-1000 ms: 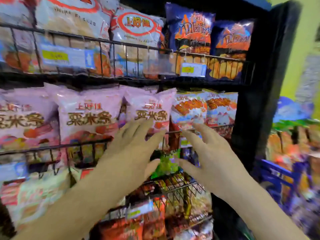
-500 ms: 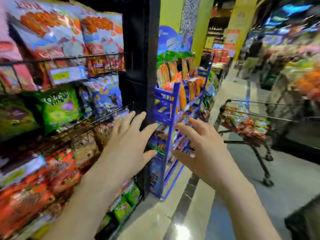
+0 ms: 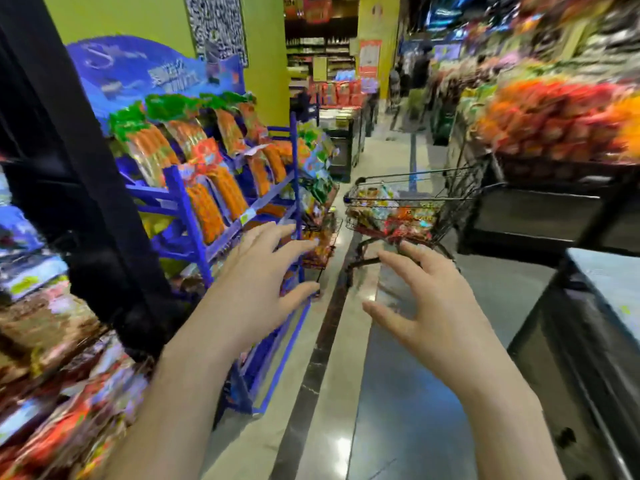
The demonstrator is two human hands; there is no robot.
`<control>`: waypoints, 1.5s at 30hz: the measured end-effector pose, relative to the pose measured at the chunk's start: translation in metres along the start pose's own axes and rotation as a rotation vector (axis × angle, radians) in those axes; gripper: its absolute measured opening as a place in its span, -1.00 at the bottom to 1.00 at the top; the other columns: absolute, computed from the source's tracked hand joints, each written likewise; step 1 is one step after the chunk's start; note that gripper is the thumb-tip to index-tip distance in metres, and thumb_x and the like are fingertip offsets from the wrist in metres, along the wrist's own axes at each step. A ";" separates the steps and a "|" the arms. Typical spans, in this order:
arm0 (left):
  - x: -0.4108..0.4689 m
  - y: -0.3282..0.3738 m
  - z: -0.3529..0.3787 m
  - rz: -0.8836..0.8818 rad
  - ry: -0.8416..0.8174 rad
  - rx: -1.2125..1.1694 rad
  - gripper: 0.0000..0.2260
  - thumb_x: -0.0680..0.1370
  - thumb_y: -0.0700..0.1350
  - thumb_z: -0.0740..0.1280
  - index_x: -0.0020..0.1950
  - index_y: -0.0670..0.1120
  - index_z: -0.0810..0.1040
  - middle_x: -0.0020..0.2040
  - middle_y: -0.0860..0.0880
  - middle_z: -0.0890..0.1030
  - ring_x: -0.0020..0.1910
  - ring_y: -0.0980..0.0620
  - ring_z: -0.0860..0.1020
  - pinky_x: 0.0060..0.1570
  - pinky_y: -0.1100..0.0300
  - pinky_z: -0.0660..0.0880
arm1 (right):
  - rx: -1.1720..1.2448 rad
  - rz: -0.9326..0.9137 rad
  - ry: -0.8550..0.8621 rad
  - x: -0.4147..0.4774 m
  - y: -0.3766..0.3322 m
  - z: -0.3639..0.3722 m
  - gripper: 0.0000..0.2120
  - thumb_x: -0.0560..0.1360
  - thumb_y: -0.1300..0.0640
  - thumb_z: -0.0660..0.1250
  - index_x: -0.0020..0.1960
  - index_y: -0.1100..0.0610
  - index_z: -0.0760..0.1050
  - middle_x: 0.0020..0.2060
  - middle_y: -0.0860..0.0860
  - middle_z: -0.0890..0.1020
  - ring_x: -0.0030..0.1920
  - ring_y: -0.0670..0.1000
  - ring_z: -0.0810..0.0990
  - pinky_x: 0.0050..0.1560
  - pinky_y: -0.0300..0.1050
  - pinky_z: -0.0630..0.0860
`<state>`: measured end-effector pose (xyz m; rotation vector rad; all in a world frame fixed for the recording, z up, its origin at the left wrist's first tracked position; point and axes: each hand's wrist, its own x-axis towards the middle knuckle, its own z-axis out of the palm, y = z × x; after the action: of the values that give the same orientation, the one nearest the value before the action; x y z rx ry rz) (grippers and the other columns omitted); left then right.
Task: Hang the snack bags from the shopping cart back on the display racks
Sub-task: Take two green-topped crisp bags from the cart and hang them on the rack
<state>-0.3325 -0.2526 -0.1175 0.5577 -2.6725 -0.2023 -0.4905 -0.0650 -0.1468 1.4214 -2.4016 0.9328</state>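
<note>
Your left hand [image 3: 256,289] and your right hand [image 3: 440,303] were both raised in front of you, each grip loose, fingers spread and slightly curled, with nothing held in either.

Beyond your hands stood the shopping cart [image 3: 408,209], well apart from them and out of reach, in the middle of the aisle floor [image 3: 408,393]. Snack bags [image 3: 391,216] in red, orange and yellow wrappers were heaped in its basket.

To the left of the cart, close beside your left hand, stood a blue display rack [image 3: 207,216] hung with orange packets; nearer you on that side was a black rack post [image 3: 79,188] with more bags on its shelves. To the right of the cart a dark cabinet [image 3: 581,341] edged into the aisle.

The view was heavily blurred, which suggests you were turning fast. At that pace your left hand could probably have clipped the blue rack and knocked packets loose. A hurried reach might also have pushed the cart away on its wheels. The floor looked glossy, so footing was likely a risk.
</note>
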 end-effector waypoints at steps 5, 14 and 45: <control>0.060 0.043 0.040 0.011 -0.047 -0.020 -0.45 0.58 0.22 0.34 0.56 0.21 0.34 0.61 0.10 0.22 0.61 0.02 0.06 0.57 -0.01 0.09 | 0.005 0.068 0.006 0.022 0.069 -0.022 -0.34 0.47 -0.21 0.48 0.52 -0.10 0.41 0.51 0.02 0.40 0.55 0.06 0.29 0.53 0.22 0.28; 0.193 0.058 0.104 0.082 -0.104 -0.016 -0.45 0.59 0.23 0.32 0.57 0.20 0.33 0.61 0.07 0.21 0.62 0.00 0.04 0.57 -0.10 0.15 | -0.076 0.130 -0.022 0.102 0.164 0.000 -0.35 0.50 -0.24 0.43 0.54 -0.11 0.38 0.53 0.03 0.37 0.57 0.08 0.24 0.55 0.29 0.21; 0.724 -0.072 0.366 0.133 -0.392 -0.010 -0.44 0.58 0.23 0.33 0.56 0.15 0.34 0.62 0.03 0.21 0.62 -0.05 0.04 0.56 -0.12 0.17 | -0.175 0.258 -0.254 0.556 0.503 0.152 -0.32 0.52 -0.24 0.40 0.57 -0.06 0.33 0.54 -0.01 0.35 0.54 0.05 0.29 0.55 0.08 0.24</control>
<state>-1.0663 -0.5940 -0.2090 0.3647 -3.0719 -0.3146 -1.1812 -0.3859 -0.2173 1.2537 -2.8262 0.6006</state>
